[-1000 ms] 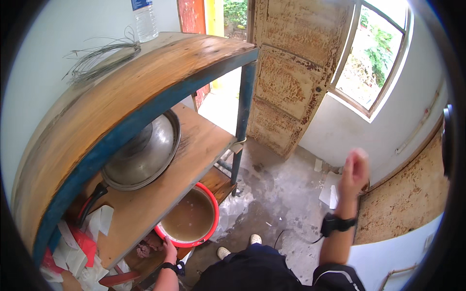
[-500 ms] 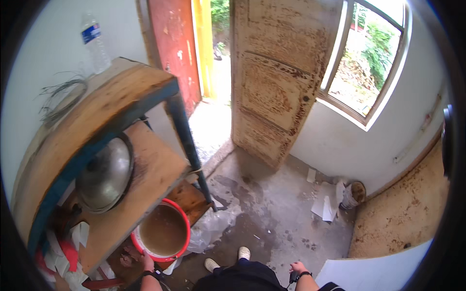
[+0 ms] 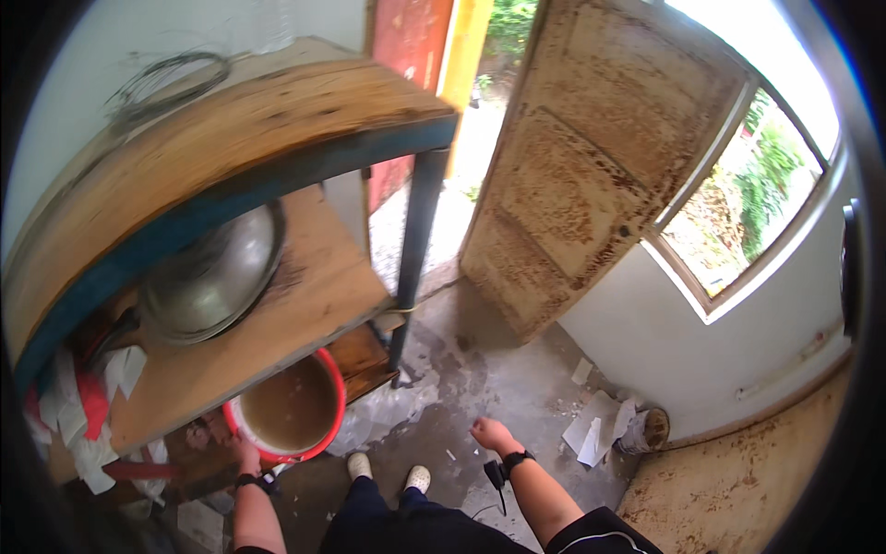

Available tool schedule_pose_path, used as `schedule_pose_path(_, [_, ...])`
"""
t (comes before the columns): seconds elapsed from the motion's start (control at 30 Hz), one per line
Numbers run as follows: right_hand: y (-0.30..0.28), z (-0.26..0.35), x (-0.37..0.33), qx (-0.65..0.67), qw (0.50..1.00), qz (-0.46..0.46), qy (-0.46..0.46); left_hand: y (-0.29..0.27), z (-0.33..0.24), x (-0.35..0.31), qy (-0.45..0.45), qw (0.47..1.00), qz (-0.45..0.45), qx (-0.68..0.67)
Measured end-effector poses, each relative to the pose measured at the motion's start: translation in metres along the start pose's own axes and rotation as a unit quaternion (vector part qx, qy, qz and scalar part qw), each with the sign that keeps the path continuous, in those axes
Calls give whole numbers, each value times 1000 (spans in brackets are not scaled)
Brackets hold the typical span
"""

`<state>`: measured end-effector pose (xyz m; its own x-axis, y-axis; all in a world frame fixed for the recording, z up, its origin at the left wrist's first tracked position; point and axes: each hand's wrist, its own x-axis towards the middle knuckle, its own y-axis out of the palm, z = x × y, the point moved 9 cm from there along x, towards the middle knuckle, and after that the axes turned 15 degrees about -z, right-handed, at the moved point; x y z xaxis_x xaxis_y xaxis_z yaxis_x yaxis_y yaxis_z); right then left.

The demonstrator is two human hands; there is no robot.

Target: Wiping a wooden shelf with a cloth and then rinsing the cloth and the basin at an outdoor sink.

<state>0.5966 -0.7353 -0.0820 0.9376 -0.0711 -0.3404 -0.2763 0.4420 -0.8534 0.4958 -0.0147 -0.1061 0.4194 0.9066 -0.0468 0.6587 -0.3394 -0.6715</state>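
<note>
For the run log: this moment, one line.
left hand: at basin rim; right hand: nothing visible held; contents: brown liquid

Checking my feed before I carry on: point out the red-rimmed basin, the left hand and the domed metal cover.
Red-rimmed basin [image 3: 339, 392]: head view, right side of its rim.
Left hand [image 3: 244, 454]: head view, middle of the hand.
Domed metal cover [image 3: 217, 279]: head view, its curved top.

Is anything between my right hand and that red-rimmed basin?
Nothing visible blocks your right hand from the red-rimmed basin; clear plastic lies low beside it. Your left hand is at the basin's rim.
</note>
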Motion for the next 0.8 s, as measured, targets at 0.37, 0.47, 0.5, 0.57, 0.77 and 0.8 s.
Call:
schedule_pose_path(0.37, [79, 349, 41, 124, 984, 27, -121, 3, -29, -5, 34, 983, 87, -158])
schedule_pose_path(0.47, [87, 382, 51, 130, 989, -12, -67, -23, -23, 16, 96, 988, 62, -101])
schedule_pose_path(0.5, [86, 388, 57, 135, 987, -31, -79, -21, -14, 28, 83, 995, 57, 1])
schedule_pose_path(0.57, [84, 390, 70, 131, 983, -69, -105, -16, -18, 35, 71, 994, 83, 7])
schedule_pose_path(0.77, [91, 396, 82, 161, 984, -59, -39, -28, -16, 45, 19, 993, 119, 12])
schedule_pose_path(0.8, [98, 391, 86, 170, 983, -64, -26, -27, -17, 46, 18, 991, 130, 13])
